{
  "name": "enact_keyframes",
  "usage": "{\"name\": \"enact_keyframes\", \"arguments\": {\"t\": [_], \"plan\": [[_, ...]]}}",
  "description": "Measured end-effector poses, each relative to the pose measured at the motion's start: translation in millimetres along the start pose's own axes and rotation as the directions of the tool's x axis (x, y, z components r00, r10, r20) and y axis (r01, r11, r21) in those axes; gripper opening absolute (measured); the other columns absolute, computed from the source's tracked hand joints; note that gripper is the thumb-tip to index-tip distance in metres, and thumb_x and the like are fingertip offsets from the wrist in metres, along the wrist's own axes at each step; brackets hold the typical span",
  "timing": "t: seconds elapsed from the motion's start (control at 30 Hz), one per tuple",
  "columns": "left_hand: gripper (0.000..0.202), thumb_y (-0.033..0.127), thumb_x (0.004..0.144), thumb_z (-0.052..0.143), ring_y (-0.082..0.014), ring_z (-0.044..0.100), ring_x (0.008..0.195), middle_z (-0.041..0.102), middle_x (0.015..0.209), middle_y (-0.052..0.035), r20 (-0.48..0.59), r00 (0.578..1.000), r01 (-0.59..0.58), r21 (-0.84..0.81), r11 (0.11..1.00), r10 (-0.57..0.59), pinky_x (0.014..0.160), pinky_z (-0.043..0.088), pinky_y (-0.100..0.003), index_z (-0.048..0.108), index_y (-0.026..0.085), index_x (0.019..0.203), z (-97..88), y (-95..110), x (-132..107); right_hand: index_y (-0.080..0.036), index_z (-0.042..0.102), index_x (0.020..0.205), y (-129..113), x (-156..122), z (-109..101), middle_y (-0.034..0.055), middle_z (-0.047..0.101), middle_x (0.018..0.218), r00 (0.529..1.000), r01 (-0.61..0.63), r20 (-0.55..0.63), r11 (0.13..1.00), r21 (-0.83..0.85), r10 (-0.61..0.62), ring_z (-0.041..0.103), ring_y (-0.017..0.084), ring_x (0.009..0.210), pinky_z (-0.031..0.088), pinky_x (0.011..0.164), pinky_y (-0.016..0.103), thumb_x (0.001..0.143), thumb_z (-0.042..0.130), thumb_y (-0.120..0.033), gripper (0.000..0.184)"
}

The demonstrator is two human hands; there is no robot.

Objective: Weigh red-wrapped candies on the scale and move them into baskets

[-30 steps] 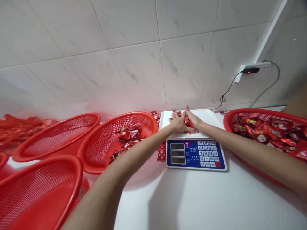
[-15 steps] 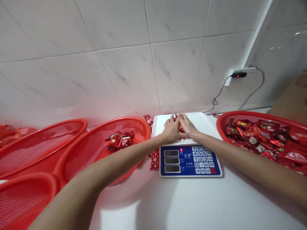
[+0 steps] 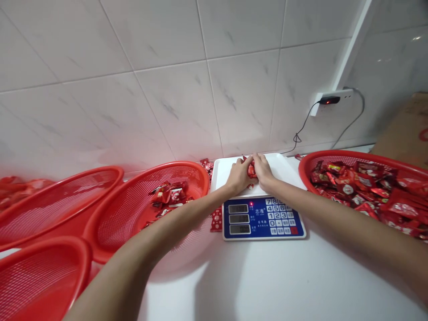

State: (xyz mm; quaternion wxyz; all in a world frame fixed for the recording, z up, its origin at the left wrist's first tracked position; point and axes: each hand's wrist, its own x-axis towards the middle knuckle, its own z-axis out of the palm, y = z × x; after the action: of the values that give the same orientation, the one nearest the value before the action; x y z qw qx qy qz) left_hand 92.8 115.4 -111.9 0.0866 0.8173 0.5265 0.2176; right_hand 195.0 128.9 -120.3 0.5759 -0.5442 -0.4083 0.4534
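Here we go: the left hand (image 3: 238,176) and right hand (image 3: 263,171) are clasped around a small bunch of red foil sweets (image 3: 251,170), right on the smooth white tray (image 3: 281,167) of a blue-panelled scale (image 3: 264,218) marked 志准, number keys showing. Past the tray's right edge, a red mesh basket (image 3: 334,156) brims with foil packets (image 3: 347,187).

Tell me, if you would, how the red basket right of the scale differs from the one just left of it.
The right basket is heaped with red foil packets, while the basket left of the scale holds only a small cluster of them, with much bare mesh showing. The first sits right of the scale, the second left of it. Both are red plastic mesh baskets.
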Motion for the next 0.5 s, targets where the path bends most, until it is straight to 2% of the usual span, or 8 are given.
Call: {"name": "enact_keyframes", "arguments": {"t": [0.07, 0.17, 0.23, 0.3, 0.33, 0.4, 0.47, 0.5], "plan": [[0.045, 0.029, 0.094, 0.071, -0.0261, 0.063, 0.108, 0.062, 0.125, -0.0101, -0.011, 1.0, -0.009, -0.017, 1.0, 0.009, 0.094, 0.055, -0.048, 0.056, 0.017, 0.134, -6.4, 0, 2, -0.026, 0.051, 0.086, -7, -5, 5, 0.0007, 0.063, 0.084, 1.0, 0.0, -0.015, 0.999, 0.052, 0.0, 0.063, 0.02, 0.09, 0.052, 0.085, 0.034, 0.089, 0.051, -0.049, 0.024], [0.051, 0.017, 0.082, 0.077, -0.0248, 0.065, 0.101, 0.065, 0.114, -0.0083, -0.03, 0.999, -0.031, -0.05, 0.998, 0.03, 0.091, 0.056, -0.043, 0.058, 0.017, 0.129, -28.8, 2, 4, -0.025, 0.05, 0.082, -26, -15, 14, 0.0005, 0.062, 0.083, 1.0, 0.013, -0.006, 0.992, 0.127, -0.013, 0.062, 0.018, 0.088, 0.051, 0.085, 0.032, 0.09, 0.05, -0.039, 0.016], [0.056, 0.01, 0.072, 0.076, -0.0234, 0.066, 0.094, 0.067, 0.104, -0.0055, -0.042, 0.998, -0.039, -0.068, 0.997, 0.036, 0.085, 0.056, -0.036, 0.059, 0.018, 0.125, -54.0, 1, -2, -0.024, 0.051, 0.082, -42, -27, 24, 0.0011, 0.064, 0.085, 0.999, 0.03, 0.032, 0.984, 0.177, -0.037, 0.063, 0.018, 0.089, 0.051, 0.086, 0.033, 0.09, 0.051, -0.038, 0.016], [0.054, 0.009, 0.067, 0.073, -0.0214, 0.066, 0.086, 0.067, 0.095, -0.0024, -0.052, 0.998, -0.028, -0.077, 0.997, 0.024, 0.077, 0.054, -0.031, 0.06, 0.019, 0.119, -86.8, -5, -23, -0.024, 0.054, 0.084, -56, -50, 42, 0.0016, 0.066, 0.089, 0.992, 0.043, 0.106, 0.973, 0.228, -0.068, 0.064, 0.018, 0.09, 0.052, 0.087, 0.033, 0.091, 0.054, -0.04, 0.017], [0.05, 0.01, 0.066, 0.071, -0.0202, 0.066, 0.081, 0.067, 0.091, -0.001, -0.055, 0.998, -0.016, -0.076, 0.997, 0.012, 0.072, 0.053, -0.028, 0.06, 0.019, 0.114, -105.3, -10, -40, -0.024, 0.056, 0.086, -62, -66, 53, 0.0017, 0.067, 0.091, 0.983, 0.046, 0.158, 0.965, 0.258, -0.089, 0.064, 0.018, 0.091, 0.052, 0.088, 0.033, 0.091, 0.056, -0.041, 0.018], [0.044, 0.015, 0.065, 0.069, -0.0183, 0.065, 0.073, 0.066, 0.085, 0.001, -0.076, 0.997, 0.021, -0.061, 0.998, -0.026, 0.062, 0.05, -0.025, 0.06, 0.02, 0.108, -144.0, -24, -90, -0.024, 0.058, 0.088, -68, -110, 81, 0.0014, 0.067, 0.09, 0.945, 0.051, 0.293, 0.95, 0.309, -0.146, 0.064, 0.017, 0.091, 0.052, 0.089, 0.034, 0.091, 0.056, -0.042, 0.018], [0.032, 0.021, 0.066, 0.067, -0.0154, 0.059, 0.06, 0.064, 0.078, 0.0026, -0.098, 0.992, 0.077, -0.026, 0.997, -0.079, 0.05, 0.043, -0.022, 0.061, 0.02, 0.097, -180.2, -39, -155, -0.023, 0.059, 0.089, -68, -164, 112, 0.0016, 0.066, 0.088, 0.873, 0.043, 0.444, 0.939, 0.341, -0.201, 0.064, 0.017, 0.09, 0.053, 0.088, 0.034, 0.093, 0.055, -0.04, 0.018], [0.031, 0.025, 0.068, 0.068, -0.0134, 0.052, 0.049, 0.058, 0.065, 0.0064, -0.109, 0.988, 0.113, -0.001, 0.994, -0.113, 0.043, 0.038, -0.021, 0.062, 0.02, 0.098, -195.5, -46, -189, -0.023, 0.06, 0.09, -65, -193, 127, 0.0022, 0.067, 0.088, 0.826, 0.039, 0.516, 0.937, 0.348, -0.226, 0.065, 0.017, 0.089, 0.054, 0.085, 0.034, 0.093, 0.054, -0.039, 0.017]]}}
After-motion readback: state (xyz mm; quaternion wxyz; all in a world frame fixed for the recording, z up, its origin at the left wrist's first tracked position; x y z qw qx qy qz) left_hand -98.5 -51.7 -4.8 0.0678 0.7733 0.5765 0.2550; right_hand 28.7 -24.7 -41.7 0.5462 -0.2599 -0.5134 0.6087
